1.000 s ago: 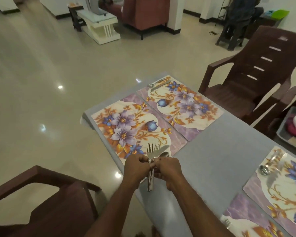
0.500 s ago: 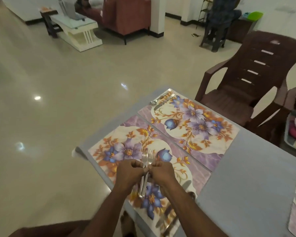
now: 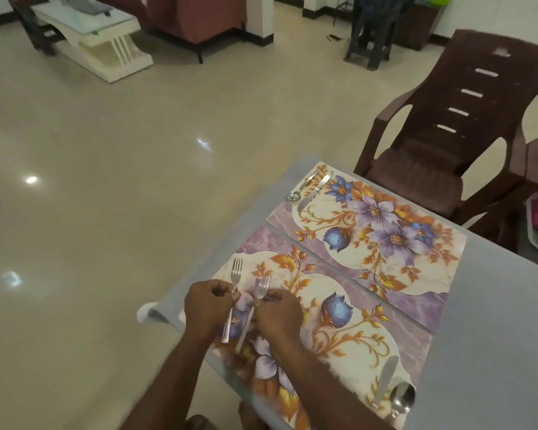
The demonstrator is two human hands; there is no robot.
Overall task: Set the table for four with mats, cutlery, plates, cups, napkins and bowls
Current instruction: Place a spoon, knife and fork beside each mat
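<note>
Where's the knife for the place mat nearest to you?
In the head view the knife lies on the near mat's lower-right end, beside a spoon, well right of both hands.

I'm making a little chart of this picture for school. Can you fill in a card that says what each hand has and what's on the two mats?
left hand: pinches one fork, tines pointing away
right hand: pinches a second fork
near mat: knife and spoon lying at its right end
far mat: spoon and knife at its far end
table: grey top
chair: brown, beside the far mat
</note>
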